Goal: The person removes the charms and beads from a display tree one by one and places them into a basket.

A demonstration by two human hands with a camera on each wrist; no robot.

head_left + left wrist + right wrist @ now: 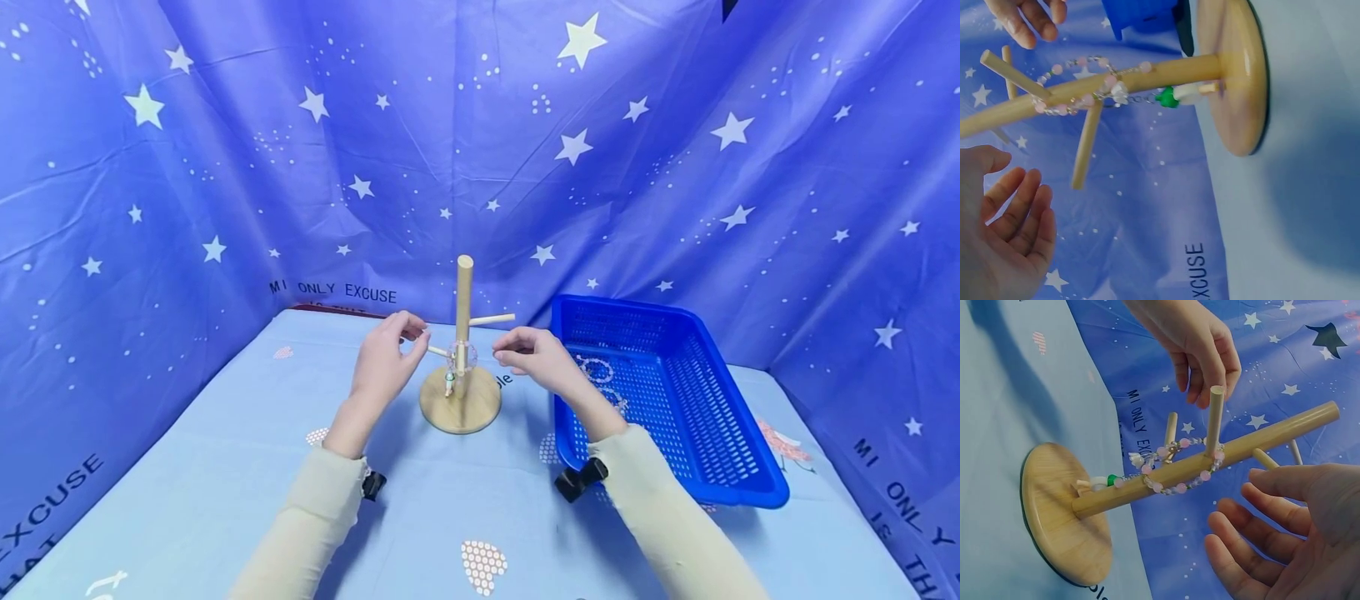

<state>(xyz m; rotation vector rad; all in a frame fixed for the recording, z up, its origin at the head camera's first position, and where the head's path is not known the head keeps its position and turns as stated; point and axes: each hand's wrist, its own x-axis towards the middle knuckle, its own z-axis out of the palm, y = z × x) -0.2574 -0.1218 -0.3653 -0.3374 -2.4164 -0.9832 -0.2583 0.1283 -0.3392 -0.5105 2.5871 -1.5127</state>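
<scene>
A wooden stand (464, 292) with a round base and several side pegs stands upright between my hands. Around its post hangs a bracelet (1182, 487) of pink and clear beads, looped over a peg (1215, 419). Its charm, with a green piece (1166, 97) and a white part, dangles toward the base (1241, 119). To the left of the post is my left hand (386, 358), fingers loosely bent and nothing in them, near a peg tip. My right hand (540, 358) hovers on the other side, apart from the bracelet, its fingers relaxed and holding nothing.
At the right, a blue plastic basket (712, 442) contains several beaded bracelets (597, 371) along its left side; my right forearm passes over its near left edge. A light blue cloth (420, 517) covers the table, and a starry blue curtain (465, 125) hangs behind.
</scene>
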